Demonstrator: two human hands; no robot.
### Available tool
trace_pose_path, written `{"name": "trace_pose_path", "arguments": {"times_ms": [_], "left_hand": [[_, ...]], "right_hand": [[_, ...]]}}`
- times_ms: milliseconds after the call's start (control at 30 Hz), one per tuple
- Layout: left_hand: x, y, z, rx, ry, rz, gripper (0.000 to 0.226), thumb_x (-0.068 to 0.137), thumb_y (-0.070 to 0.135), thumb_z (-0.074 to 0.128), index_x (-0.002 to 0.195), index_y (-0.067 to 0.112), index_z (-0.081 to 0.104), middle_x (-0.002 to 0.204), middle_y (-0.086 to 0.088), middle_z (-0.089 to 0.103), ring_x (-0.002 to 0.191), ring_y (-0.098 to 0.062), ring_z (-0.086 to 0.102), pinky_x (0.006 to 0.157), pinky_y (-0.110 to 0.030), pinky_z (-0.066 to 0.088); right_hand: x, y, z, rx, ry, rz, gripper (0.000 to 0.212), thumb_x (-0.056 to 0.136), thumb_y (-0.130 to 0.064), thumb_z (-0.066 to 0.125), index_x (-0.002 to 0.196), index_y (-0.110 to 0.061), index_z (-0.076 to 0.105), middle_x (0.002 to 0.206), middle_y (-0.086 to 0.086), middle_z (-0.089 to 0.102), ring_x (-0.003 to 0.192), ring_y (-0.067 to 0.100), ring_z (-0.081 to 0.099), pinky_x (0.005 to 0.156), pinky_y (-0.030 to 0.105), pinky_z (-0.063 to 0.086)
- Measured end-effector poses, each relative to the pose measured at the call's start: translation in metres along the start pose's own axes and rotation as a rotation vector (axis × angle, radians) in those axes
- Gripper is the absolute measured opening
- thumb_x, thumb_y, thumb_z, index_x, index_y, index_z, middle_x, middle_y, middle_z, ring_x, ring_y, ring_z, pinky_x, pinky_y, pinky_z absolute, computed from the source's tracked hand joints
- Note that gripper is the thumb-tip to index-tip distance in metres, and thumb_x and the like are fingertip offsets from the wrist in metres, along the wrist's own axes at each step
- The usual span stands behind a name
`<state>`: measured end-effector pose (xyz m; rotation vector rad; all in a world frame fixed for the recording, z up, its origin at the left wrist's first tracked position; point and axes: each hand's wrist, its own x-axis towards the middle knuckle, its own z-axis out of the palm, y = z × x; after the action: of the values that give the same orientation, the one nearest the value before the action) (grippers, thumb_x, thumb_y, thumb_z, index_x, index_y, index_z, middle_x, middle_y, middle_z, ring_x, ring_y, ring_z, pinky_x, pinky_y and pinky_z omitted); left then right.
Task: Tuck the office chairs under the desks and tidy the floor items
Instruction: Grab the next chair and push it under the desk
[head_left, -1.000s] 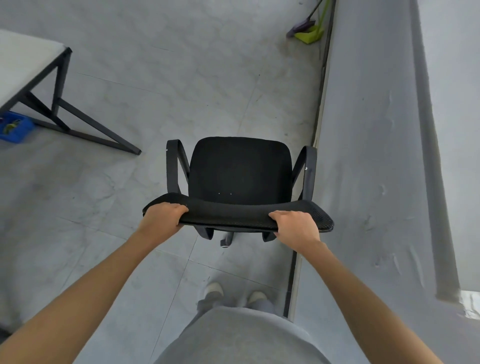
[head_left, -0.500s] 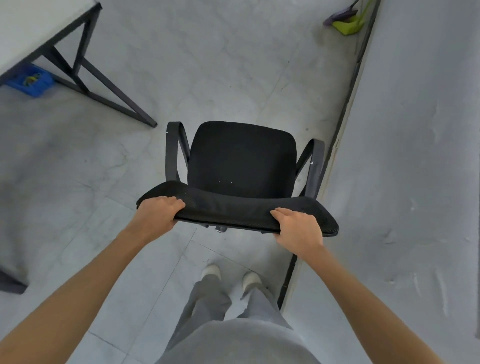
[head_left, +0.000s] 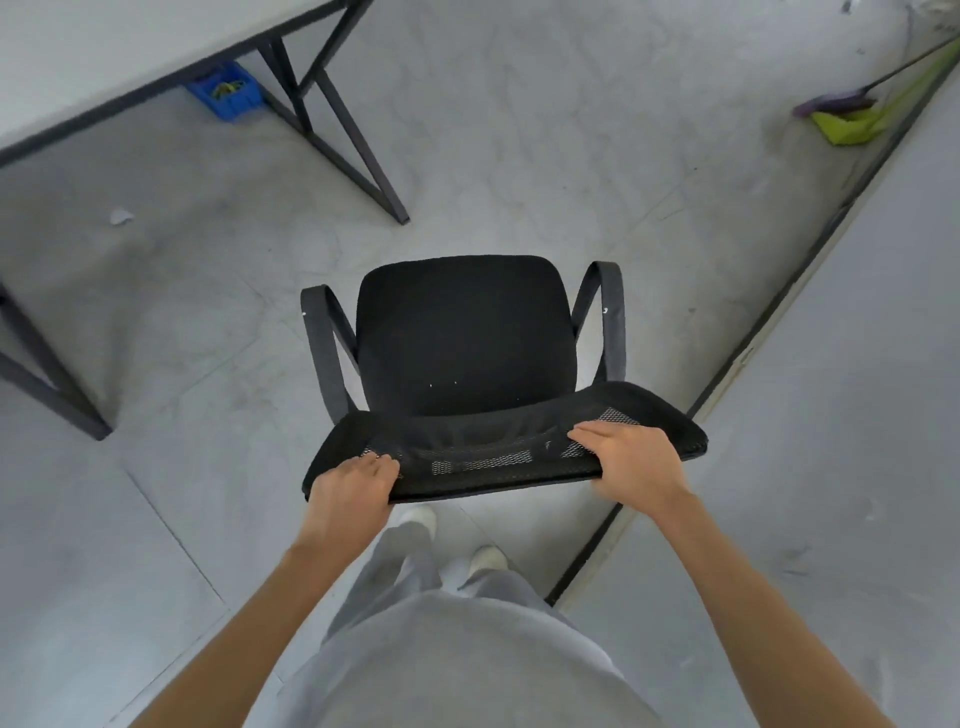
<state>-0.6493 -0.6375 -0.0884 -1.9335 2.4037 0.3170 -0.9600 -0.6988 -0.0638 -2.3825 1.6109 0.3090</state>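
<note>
A black office chair (head_left: 465, 338) with two armrests stands on the grey floor right in front of me, seat facing away. My left hand (head_left: 350, 491) grips the left end of its mesh backrest top. My right hand (head_left: 626, 462) holds the right part of the same backrest edge, fingers curled over it. A desk (head_left: 130, 47) with a pale top and black frame legs stands at the upper left, its open underside facing the chair.
A blue bin (head_left: 226, 92) sits on the floor under the desk. A scrap of paper (head_left: 120, 216) lies on the floor at left. A green dustpan with a broom (head_left: 852, 117) leans by the wall at upper right. A grey wall (head_left: 857, 364) runs along the right.
The chair has turned and rolled left, away from the wall and toward the desk. Both hands kept hold of the backrest; the view swung so the desk fills more of the upper left.
</note>
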Motion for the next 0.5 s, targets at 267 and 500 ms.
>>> {"name": "trace_pose_path", "arguments": {"times_ms": [267,500], "left_hand": [[-0.05,0.019,0.014,-0.025,0.09,-0.254,0.027,0.048,0.004,0.083,0.057,0.014,0.06,0.046,0.003,0.057,0.036,-0.016,0.051,0.039,-0.009,0.009],[-0.055,0.005,0.009,-0.007,0.167,-0.343,0.018,0.054,0.01,0.08,0.064,0.011,0.065,0.05,0.0,0.061,0.04,-0.021,0.055,0.033,-0.025,0.042]], "right_hand": [[0.02,-0.004,-0.007,-0.045,0.024,-0.244,0.046,0.068,-0.014,0.064,0.114,-0.021,0.065,0.115,-0.007,0.067,0.103,0.018,0.064,0.07,0.032,0.054],[0.06,-0.022,-0.026,-0.14,-0.048,-0.338,0.046,0.077,-0.019,0.054,0.12,-0.033,0.057,0.118,-0.019,0.062,0.1,0.017,0.061,0.065,0.025,0.039]]}}
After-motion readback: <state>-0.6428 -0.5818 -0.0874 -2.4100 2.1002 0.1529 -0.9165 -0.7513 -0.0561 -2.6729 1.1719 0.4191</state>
